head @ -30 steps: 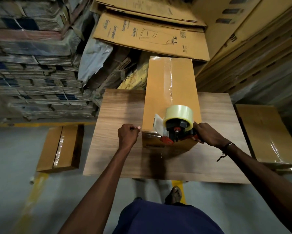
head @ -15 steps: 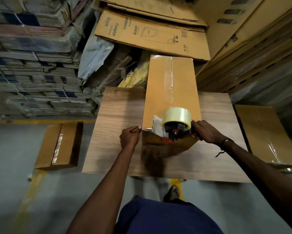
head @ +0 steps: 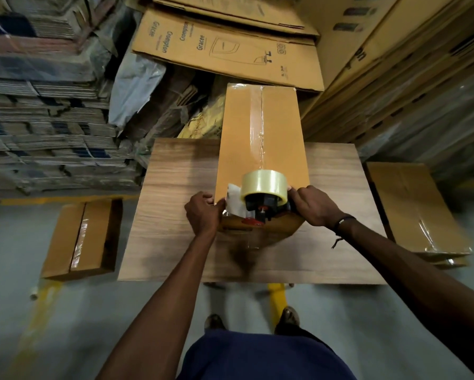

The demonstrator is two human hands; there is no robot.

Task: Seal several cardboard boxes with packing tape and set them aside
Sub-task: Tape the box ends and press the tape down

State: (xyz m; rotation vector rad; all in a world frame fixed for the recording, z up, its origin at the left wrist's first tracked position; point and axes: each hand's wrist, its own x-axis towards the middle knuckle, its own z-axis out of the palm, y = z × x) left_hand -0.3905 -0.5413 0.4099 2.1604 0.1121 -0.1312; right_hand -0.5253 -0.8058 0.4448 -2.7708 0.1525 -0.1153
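Head view. 1 long cardboard box (head: pixel 246 149), lying lengthwise on the wooden surface (head: pixel 175 215), far end overhanging the surface's back edge. Clear tape strip (head: pixel 256 127) runs along the top seam from the far end to the near end. 1 tape dispenser (head: pixel 263 198), black and red body, carrying a clear tape roll (head: pixel 263 183), sits at the box's near top edge.

Right hand (head: pixel 312 205): fingers curled round the dispenser's right side, gripping it. Dark band on that wrist. Left hand (head: pixel 203 215): at the box's near left corner, fingers curled against the corner beside the dispenser's loose tape flap; whether it pinches tape or only presses the box cannot be told.

1 taped box (head: pixel 82 239) on the floor left of the surface. 1 taped box (head: pixel 419 209) lying just right of the surface. Flattened printed cartons (head: pixel 225 50) leaning behind. Stacked flat cardboard (head: pixel 44 127) at left.
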